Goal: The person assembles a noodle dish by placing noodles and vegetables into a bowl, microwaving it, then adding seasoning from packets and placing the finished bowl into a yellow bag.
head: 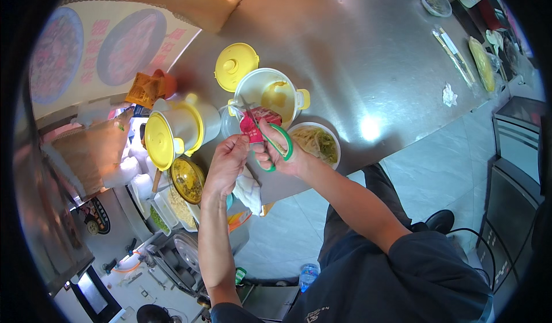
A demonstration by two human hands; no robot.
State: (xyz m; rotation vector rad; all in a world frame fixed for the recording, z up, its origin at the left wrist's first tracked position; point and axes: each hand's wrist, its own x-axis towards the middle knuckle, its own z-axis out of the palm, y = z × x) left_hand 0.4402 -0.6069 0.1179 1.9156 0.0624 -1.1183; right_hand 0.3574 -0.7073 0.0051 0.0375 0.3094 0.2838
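Note:
My left hand point(233, 159) pinches the lower edge of a red printed packet point(251, 128). Green-handled scissors point(280, 144) are in my right hand point(278, 150), their blades lying across the packet. Packet and blades are over the near side of a white tub point(264, 75) with yellow handles, which holds some yellowish contents. A round yellow lid point(236, 66) lies flat beside the tub's far left side. Close to my right wrist stands a white bowl point(315, 139) of noodle-like strands and greens, partly hidden by my arm.
More white tubs with a yellow lid point(159, 139) stand at the left, beside a glass-lidded dark pot point(187, 179). A white cloth point(249, 191) hangs at the steel table's point(358, 72) edge. Wrapped chopsticks point(453, 55), crumpled tissue point(449, 95) and a clear lidded bowl point(435, 0) lie right.

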